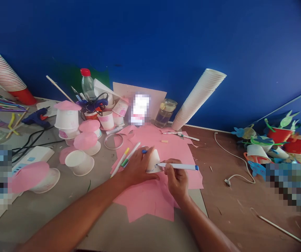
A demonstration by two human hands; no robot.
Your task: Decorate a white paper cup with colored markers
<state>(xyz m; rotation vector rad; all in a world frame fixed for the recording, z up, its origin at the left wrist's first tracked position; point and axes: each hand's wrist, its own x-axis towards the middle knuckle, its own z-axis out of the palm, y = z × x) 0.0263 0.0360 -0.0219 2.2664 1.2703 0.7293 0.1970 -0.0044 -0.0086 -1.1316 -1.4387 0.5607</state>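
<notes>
My left hand point(138, 167) grips a small white paper cup point(153, 161) lying on its side, with blue writing near its rim. My right hand point(176, 179) is shut on a white marker with a blue end point(179, 166), and the marker's tip touches the cup. Beneath both hands lies a jagged sheet of pink paper point(163, 182) with cut edges. Two more white markers point(126, 158) lie on the paper just left of my left hand. A blue ring point(144, 151) shows on a finger of my left hand.
Paper cups with pink paper tops point(66, 115) crowd the table to the left, near a hot glue gun point(37, 117) and a power strip point(32, 161). A tall stack of white cups point(199, 99) leans on the blue wall. Decorated red cups point(278, 138) stand at right.
</notes>
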